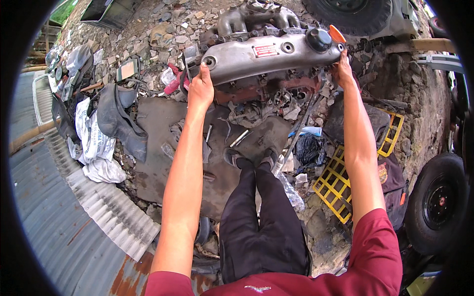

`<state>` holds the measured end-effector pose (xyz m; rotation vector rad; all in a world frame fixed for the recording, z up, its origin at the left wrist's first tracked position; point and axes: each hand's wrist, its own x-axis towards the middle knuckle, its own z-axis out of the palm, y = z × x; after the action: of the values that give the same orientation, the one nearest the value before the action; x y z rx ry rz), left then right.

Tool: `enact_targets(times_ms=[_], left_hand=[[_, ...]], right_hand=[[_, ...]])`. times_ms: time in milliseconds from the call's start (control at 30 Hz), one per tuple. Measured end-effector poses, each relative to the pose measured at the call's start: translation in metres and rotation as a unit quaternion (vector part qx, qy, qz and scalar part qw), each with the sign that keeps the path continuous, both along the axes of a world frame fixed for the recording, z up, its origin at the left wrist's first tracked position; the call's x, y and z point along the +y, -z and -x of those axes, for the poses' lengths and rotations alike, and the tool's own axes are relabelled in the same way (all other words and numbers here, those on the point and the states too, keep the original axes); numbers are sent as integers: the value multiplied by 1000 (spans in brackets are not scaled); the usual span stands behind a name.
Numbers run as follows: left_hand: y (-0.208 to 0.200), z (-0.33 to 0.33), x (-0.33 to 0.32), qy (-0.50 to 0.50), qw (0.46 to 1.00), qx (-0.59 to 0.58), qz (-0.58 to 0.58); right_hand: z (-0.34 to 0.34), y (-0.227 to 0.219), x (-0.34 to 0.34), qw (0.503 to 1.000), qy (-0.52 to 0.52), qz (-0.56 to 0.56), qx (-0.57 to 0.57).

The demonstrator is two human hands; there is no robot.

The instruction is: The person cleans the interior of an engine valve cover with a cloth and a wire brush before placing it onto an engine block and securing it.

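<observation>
A long silver-grey valve cover (pixel 232 63) lies across an engine (pixel 256 90) at the far middle. My left hand (pixel 201 89) is closed around its left end, with the thumb on top beside a round bolt hole. At the opposite end my right hand (pixel 341 73) grips the cover, its fingers partly hidden beneath the edge. A black round cap (pixel 319 40) and an orange piece (pixel 336 34) sit near the right end. Behind the cover rises a grey cast manifold (pixel 233 20). Whether the cover touches the engine, I cannot tell.
A dark mat (pixel 158 133) lies under my feet, with a metal rod (pixel 239 138) on it. To the right are a yellow plastic grate (pixel 335 187), a black bag (pixel 311 149) and a wheel (pixel 437 202). White sacks (pixel 94 135) and corrugated sheets (pixel 54 197) lie left.
</observation>
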<state>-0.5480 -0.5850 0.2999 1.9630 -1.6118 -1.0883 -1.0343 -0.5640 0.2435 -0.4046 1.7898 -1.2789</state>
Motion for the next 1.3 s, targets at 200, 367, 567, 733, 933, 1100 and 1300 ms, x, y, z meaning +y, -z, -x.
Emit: enact_targets(times_ms=[200,367,567,733,933,1100,1300], left_hand=[[9,-2,1,-32,997,61,-28],[18,-3,-11,-33,997,60,-46],[21,-15,-10,-49,993,86,-56],[-13,13,-1,-63,971,202,-115],[-16,-8,5,-106,963,191,-156],[37,-18,23,-96,964,186,-161],[145,-32,206,-140,984,101,-40]], right_hand=[[-1,4,-6,999,12,-25,41],[11,11,-7,997,-16,-31,69],[3,16,-7,999,-27,-24,38],[57,39,-6,983,-51,-74,159],[7,16,-11,979,-81,-118,146],[12,7,8,992,-79,-84,59],[-58,125,163,993,78,-14,-87]])
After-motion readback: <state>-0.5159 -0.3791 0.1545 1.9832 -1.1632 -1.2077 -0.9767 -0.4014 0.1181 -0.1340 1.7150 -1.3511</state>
